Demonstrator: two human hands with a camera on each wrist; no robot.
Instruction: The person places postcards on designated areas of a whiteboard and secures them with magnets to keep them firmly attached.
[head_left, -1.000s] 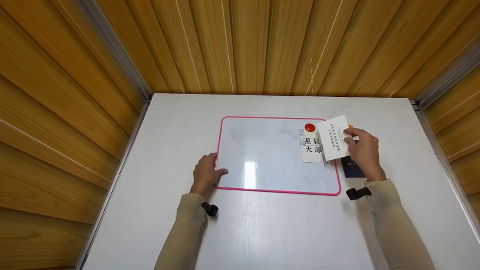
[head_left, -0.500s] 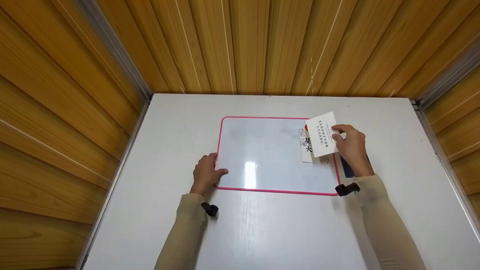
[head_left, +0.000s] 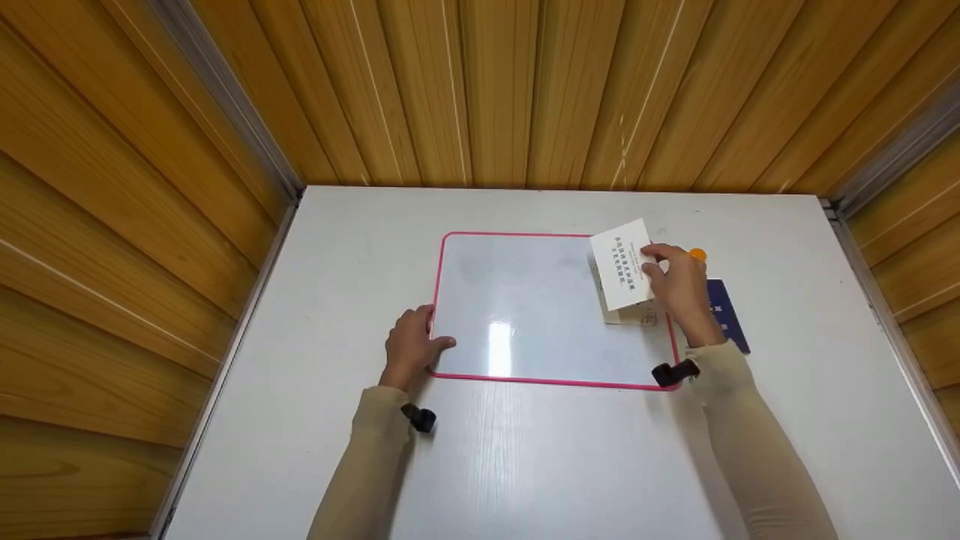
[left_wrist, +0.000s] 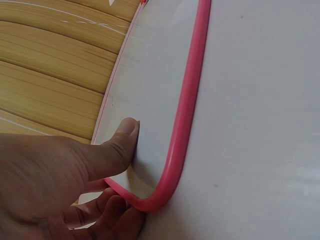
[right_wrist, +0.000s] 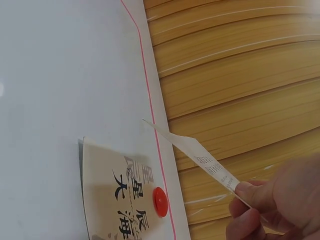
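Observation:
A whiteboard [head_left: 517, 292] with a pink frame lies on the white table. My left hand [head_left: 410, 346] grips its left edge; in the left wrist view the thumb [left_wrist: 117, 147] lies over the surface and the other fingers curl below the frame. Between thumb and fingers my right hand [head_left: 681, 289] pinches a white printed card [head_left: 622, 266], holding it above the board's right part. Beneath it, a cream card [right_wrist: 105, 195] with large black characters lies on the board, with a round red magnet [right_wrist: 160, 202] at its edge. From the head view, the held card hides the magnet.
Right of the board, a dark blue card [head_left: 727, 319] lies on the table [head_left: 540, 457]. An orange round piece [head_left: 698, 255] is just above it, partly behind the right hand. Wood-panelled walls [head_left: 495, 90] stand behind and at both sides.
My right hand has moved left with the white card, which now covers the magnet and most of the cream card. More of the dark blue card shows. The left hand stays put.

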